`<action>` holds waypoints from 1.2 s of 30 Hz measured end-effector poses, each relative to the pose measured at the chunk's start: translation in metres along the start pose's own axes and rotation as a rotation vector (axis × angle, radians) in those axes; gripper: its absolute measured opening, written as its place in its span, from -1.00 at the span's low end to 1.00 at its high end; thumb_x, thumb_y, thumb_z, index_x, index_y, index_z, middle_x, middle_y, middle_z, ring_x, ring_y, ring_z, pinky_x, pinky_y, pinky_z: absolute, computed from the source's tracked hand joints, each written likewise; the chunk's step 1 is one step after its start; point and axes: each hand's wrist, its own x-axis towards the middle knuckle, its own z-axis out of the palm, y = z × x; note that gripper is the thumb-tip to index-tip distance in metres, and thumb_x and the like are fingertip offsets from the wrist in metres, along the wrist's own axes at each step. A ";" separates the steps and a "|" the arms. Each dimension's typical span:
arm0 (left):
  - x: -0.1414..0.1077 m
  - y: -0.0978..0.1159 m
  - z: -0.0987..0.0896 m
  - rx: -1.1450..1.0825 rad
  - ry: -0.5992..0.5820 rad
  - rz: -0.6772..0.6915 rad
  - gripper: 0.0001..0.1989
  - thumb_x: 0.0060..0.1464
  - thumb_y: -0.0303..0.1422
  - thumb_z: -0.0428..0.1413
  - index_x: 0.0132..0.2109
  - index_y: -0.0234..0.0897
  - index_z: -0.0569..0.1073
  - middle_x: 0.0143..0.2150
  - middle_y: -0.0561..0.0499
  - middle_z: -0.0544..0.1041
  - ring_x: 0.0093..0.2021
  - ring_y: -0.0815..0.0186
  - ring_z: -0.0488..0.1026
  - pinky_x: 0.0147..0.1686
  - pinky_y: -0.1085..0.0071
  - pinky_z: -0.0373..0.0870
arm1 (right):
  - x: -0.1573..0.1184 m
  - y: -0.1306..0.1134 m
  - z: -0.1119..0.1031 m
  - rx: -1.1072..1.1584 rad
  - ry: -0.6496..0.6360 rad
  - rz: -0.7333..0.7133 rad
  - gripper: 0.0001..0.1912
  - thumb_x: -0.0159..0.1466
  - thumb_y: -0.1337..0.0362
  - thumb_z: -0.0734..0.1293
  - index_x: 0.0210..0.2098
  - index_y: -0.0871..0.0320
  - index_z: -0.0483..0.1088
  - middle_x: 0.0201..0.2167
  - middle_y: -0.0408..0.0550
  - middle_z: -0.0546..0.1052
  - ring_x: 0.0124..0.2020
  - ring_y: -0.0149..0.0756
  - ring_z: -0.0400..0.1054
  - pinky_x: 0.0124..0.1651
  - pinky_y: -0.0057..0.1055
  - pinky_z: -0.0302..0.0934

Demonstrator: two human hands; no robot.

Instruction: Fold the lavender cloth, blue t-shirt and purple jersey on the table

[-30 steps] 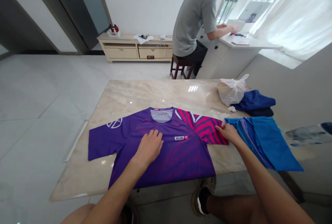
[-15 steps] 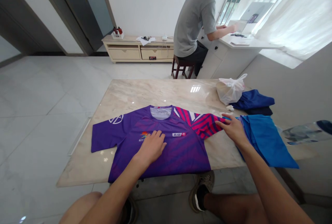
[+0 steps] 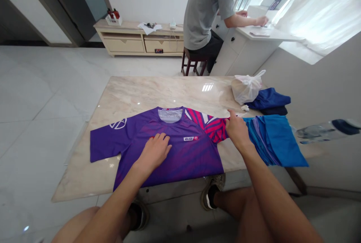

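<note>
A purple short-sleeved shirt [image 3: 180, 156] lies spread on the marble table [image 3: 135, 92], collar away from me, its lower edge at the table's near edge. My left hand [image 3: 155, 150] rests on the shirt's chest with its fingers spread slightly, holding nothing. At the end of the pink-striped sleeve [image 3: 216, 128] is my right hand [image 3: 237, 132], its fingers closed on the cuff, index finger pointing away. Just right of that hand lies a stack of folded blue clothes [image 3: 284, 138].
Behind the blue stack are a white plastic bag [image 3: 246, 88] and dark blue cloth [image 3: 269, 98]. A clear bottle [image 3: 318, 132] lies at the right. A person in a grey shirt [image 3: 207, 10] sits beyond the table at a white desk [image 3: 270, 34].
My right hand has closed at the sleeve cuff, pulling the sleeve end slightly inward. My left hand stays on the chest. The view has shifted a little.
</note>
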 end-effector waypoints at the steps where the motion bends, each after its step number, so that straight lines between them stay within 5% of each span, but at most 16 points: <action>1: -0.001 -0.001 0.000 0.003 0.003 -0.002 -0.64 0.56 -0.29 0.04 0.31 -0.29 0.57 0.34 -0.28 0.58 0.31 -0.07 0.54 0.23 0.04 0.54 | -0.001 -0.008 -0.001 -0.012 -0.012 -0.011 -0.39 0.57 0.33 0.25 0.57 0.24 0.27 0.03 0.37 0.69 0.07 0.17 0.65 0.17 -0.06 0.43; 10: -0.012 -0.012 0.004 -0.019 0.020 -0.027 -0.63 0.54 -0.28 0.06 0.32 -0.27 0.57 0.35 -0.29 0.59 0.30 -0.08 0.57 0.22 0.04 0.57 | -0.031 -0.098 0.012 0.100 -0.095 -0.258 -0.39 0.58 0.39 0.11 0.59 0.22 0.18 0.06 0.29 0.71 0.11 0.09 0.62 0.18 -0.16 0.39; 17: -0.023 -0.013 0.020 -0.074 -0.063 0.008 -0.44 0.50 -0.30 0.12 0.54 -0.29 0.41 0.65 -0.29 0.28 0.60 -0.16 0.29 0.47 -0.08 0.41 | -0.042 -0.139 0.037 0.271 -0.195 -0.373 -0.32 0.58 0.30 0.16 0.65 0.27 0.10 0.16 0.33 0.67 0.12 0.11 0.62 0.26 -0.03 0.41; 23: -0.026 -0.014 0.021 -0.055 -0.087 0.036 -0.43 0.49 -0.33 0.12 0.55 -0.29 0.40 0.66 -0.28 0.26 0.63 -0.11 0.25 0.52 -0.03 0.36 | -0.020 -0.108 0.038 0.441 -0.173 -0.292 -0.41 0.57 0.34 0.08 0.54 0.26 0.25 -0.15 0.15 0.75 -0.16 -0.04 0.68 0.10 -0.20 0.47; 30: -0.013 0.001 0.017 -0.025 -0.027 0.052 -0.46 0.49 -0.32 0.13 0.50 -0.33 0.45 0.58 -0.37 0.38 0.58 -0.14 0.34 0.49 -0.07 0.39 | 0.001 -0.052 0.016 0.142 -0.094 -0.205 -0.54 0.56 0.36 0.14 0.26 0.26 0.56 -0.04 0.24 0.74 0.07 0.00 0.64 0.22 -0.25 0.37; 36: 0.006 0.029 0.025 -0.084 -0.048 0.162 -0.42 0.49 -0.28 0.12 0.55 -0.26 0.37 0.62 -0.31 0.33 0.60 -0.09 0.31 0.50 -0.02 0.34 | -0.008 -0.026 -0.002 -0.004 -0.100 -0.115 -0.54 0.60 0.29 0.14 0.27 0.24 0.57 0.07 0.32 0.70 0.16 0.11 0.60 0.17 -0.18 0.38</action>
